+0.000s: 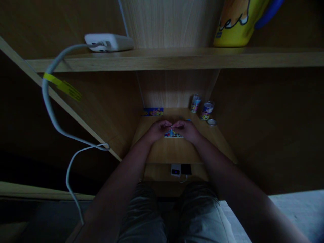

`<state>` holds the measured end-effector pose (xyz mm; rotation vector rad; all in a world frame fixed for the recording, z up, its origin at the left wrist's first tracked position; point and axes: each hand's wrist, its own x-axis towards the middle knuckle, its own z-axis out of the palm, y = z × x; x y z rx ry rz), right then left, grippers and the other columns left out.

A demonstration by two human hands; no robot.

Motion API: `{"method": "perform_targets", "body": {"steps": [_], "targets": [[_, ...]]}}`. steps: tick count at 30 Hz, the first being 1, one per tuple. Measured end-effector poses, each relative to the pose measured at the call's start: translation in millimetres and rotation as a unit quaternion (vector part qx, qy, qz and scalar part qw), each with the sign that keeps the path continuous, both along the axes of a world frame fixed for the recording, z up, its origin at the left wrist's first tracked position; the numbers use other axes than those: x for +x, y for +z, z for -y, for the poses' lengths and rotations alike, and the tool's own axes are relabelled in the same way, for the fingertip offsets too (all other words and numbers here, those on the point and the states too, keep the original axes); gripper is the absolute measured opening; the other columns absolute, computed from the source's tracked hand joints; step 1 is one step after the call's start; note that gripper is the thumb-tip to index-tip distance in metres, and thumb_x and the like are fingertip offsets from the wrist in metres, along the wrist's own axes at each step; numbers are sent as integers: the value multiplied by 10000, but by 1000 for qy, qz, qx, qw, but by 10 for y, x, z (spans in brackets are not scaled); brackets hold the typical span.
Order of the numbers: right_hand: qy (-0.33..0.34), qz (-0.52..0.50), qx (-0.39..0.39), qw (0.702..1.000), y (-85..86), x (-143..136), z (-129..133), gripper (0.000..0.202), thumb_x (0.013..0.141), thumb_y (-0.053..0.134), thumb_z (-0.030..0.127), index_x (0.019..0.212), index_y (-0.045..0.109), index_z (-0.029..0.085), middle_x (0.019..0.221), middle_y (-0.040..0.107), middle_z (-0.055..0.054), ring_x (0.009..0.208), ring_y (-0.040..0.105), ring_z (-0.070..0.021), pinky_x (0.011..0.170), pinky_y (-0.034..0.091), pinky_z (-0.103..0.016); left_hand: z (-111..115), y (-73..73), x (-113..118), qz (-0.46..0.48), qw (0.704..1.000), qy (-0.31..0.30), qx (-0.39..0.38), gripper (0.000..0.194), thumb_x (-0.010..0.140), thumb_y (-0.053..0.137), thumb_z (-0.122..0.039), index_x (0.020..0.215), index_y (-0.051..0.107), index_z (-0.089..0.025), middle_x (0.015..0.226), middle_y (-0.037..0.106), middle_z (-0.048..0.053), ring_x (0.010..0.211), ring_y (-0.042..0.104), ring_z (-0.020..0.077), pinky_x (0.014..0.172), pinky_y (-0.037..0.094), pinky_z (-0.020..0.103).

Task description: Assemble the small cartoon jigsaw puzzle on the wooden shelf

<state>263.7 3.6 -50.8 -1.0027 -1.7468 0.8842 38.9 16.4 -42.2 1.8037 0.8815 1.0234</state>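
Left hand (161,130) and right hand (186,130) meet near the middle of the frame, fingers bent inward; whether they pinch something, one cannot tell. Just below the fingertips is a colourful printed card (174,135), partly covered, its visible long axis running left to right. At upper right, a yellow mug (231,35) bears black script, cut by the frame's edge. Labels on the cans (207,111), right of centre, are too small to read.

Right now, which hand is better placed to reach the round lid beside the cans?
Probably the right hand: it is nearer the round lid, which lies out to its right. The left hand would likely need to cross the right.
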Motion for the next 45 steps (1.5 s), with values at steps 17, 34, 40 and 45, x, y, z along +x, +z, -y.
{"method": "perform_targets", "body": {"steps": [17, 34, 40, 45], "targets": [[48, 186, 188, 963, -58, 118, -87, 103, 943, 864, 165, 915, 866, 264, 921, 826, -29, 856, 742, -194, 869, 532, -335, -106, -32, -181, -99, 982, 150, 56, 108, 936, 710, -205, 943, 816, -185, 994, 857, 77, 939, 797, 235, 981, 632, 431], [59, 176, 169, 968, -80, 134, -92, 49, 947, 878, 217, 938, 876, 265, 956, 832, -43, 869, 753, -202, 846, 550, -333, -43, 26, -142, -144, 977, 145, 59, 92, 919, 724, -184, 915, 810, -216, 946, 851, 33, 899, 790, 213, 912, 631, 352], [56, 176, 163, 969, -95, 125, -91, 66, 948, 865, 186, 934, 869, 250, 958, 826, -47, 864, 752, -194, 845, 548, -327, -46, 21, -122, -166, 969, 165, 74, 84, 889, 761, -160, 939, 804, -213, 970, 842, 35, 909, 781, 210, 895, 628, 343], [56, 177, 155, 970, -42, 117, -53, 62, 947, 860, 191, 930, 866, 250, 969, 827, -47, 874, 749, -194, 857, 554, -327, -19, 51, -116, -182, 966, 156, 96, 112, 908, 724, -149, 918, 813, -217, 945, 830, 32, 883, 766, 210, 905, 620, 351]]}}
